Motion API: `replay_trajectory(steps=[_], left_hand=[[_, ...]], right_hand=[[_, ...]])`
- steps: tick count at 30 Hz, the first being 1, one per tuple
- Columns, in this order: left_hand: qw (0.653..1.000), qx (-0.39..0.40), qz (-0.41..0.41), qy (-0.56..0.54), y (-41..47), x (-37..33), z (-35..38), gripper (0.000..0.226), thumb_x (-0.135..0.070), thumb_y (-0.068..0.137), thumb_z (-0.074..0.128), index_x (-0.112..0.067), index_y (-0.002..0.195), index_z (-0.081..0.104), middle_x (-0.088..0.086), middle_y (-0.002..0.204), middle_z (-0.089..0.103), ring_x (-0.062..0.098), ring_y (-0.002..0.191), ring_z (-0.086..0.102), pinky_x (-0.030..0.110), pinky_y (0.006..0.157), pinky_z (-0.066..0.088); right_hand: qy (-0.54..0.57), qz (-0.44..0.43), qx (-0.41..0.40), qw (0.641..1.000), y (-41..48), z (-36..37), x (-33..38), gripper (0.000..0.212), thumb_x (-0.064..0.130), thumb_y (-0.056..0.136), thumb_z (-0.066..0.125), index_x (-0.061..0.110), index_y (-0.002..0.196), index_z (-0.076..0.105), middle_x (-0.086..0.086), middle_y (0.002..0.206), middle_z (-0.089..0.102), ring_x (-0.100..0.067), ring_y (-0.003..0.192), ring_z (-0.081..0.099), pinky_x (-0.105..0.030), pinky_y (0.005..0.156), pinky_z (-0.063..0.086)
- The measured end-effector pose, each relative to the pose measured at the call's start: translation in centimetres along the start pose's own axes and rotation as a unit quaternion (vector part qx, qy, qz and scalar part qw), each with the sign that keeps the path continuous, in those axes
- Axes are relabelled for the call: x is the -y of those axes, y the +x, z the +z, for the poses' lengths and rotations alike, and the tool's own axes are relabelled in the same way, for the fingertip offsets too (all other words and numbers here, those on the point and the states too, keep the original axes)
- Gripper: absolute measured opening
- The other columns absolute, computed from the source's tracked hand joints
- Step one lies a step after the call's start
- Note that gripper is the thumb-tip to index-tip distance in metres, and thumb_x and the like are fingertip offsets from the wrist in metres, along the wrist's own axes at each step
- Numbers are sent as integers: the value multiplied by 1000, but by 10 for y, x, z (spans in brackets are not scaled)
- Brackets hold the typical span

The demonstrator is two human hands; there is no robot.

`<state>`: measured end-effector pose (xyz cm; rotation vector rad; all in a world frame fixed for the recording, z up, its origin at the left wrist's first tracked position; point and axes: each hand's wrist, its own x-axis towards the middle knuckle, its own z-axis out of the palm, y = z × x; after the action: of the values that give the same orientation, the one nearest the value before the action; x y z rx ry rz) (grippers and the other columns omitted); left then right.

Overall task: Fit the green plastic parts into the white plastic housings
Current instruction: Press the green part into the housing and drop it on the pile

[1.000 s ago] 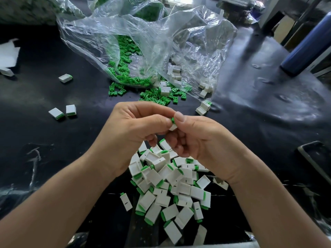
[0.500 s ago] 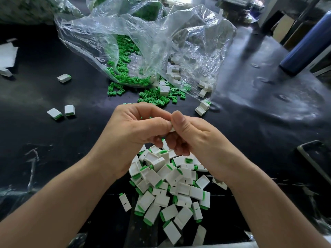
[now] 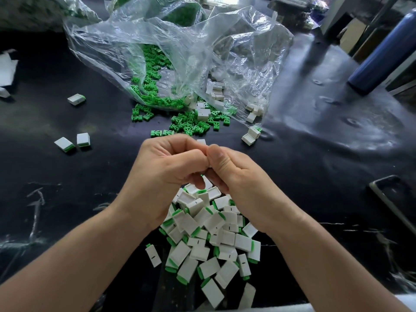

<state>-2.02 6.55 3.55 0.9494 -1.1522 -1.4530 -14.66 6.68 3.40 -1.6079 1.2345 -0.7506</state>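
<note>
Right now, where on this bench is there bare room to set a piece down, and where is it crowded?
Bare: the bench between the two stray pieces and the left forearm; and right of the right hand, up to the blue bottle and metal frame. Crowded: the finished pile below the hands, loose green parts and bag ahead.

Around your work: a dark tabletop and its clutter.
Your black tabletop (image 3: 315,167) is glossy and scuffed. A crumpled clear plastic bag (image 3: 202,48) sprawls across its far middle, mouth toward you. At your far right leans a dark blue cylinder (image 3: 382,52), possibly a flask, though the view cuts it off. A white paper scrap (image 3: 7,68) lies at the left edge, and a grey metal frame (image 3: 389,199) pokes in at the right edge.
</note>
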Motion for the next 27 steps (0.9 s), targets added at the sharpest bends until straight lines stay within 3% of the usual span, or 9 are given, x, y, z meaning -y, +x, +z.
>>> replay_trajectory(steps=[5, 10, 13, 17, 21, 22, 24, 27], left_hand=[[1000, -12, -15, -2, 0, 1, 0, 14, -1, 58, 55, -7, 53, 67, 9, 51, 60, 15, 41, 55, 19, 42, 44], [1000, -17, -25, -7, 1, 2, -1, 13, -1, 58, 56, -6, 53, 67, 9, 52, 61, 14, 43, 55, 20, 43, 45], [1000, -10, -26, -8, 0, 2, -2, 12, -1, 58, 56, -5, 54, 67, 9, 53, 62, 15, 45, 57, 20, 43, 46], [999, -5, -30, -13, 0, 1, -2, 13, 0, 59, 56, -5, 54, 67, 9, 53, 62, 15, 45, 57, 19, 44, 46], [999, -3, -36, -16, 0, 0, -2, 15, 0, 58, 55, -6, 53, 67, 8, 53, 61, 15, 45, 58, 20, 45, 47], [999, -1, -35, -15, 0, 0, -2, 15, 0, 58, 55, -6, 53, 67, 8, 52, 61, 15, 45, 58, 20, 45, 48], [999, 8, -29, -15, 0, -1, -2, 16, 0, 59, 54, -6, 53, 68, 8, 51, 62, 15, 44, 59, 19, 45, 48], [999, 29, -21, -23, 1, -1, -2, 16, 0, 61, 53, -4, 58, 69, 12, 52, 63, 20, 44, 61, 19, 46, 46]], right_hand=[[-11, 2, -1, 1000, 0, 1, -2, 47, 35, 98, 30, -1, 89, 59, 16, 55, 40, -2, 51, 36, -23, 58, 29], [-9, 7, -1, 1000, 1, 3, -1, 44, 36, 98, 31, 4, 90, 60, 9, 69, 48, -3, 59, 39, -27, 63, 32], [-14, 12, -1, 1000, 0, 3, -1, 42, 36, 98, 31, 7, 87, 58, 3, 75, 51, -11, 70, 44, -37, 66, 37], [-27, 12, -6, 1000, 0, 3, 0, 43, 37, 97, 31, 6, 91, 59, 0, 78, 54, -13, 72, 46, -37, 68, 40], [-29, 16, -11, 999, 0, 3, 1, 39, 35, 98, 31, 8, 92, 59, -5, 85, 57, -24, 82, 52, -49, 83, 45], [-26, 16, -11, 999, 0, 3, 1, 39, 35, 98, 32, 8, 92, 59, 0, 82, 56, -19, 80, 51, -47, 81, 45], [-6, 10, -10, 1000, -1, 3, -1, 39, 34, 98, 32, 10, 92, 62, 14, 72, 53, -5, 70, 48, -32, 69, 42], [64, 2, -1, 998, -1, -1, -1, 42, 34, 98, 32, 23, 68, 58, 19, 54, 47, 1, 53, 41, -13, 58, 34]])
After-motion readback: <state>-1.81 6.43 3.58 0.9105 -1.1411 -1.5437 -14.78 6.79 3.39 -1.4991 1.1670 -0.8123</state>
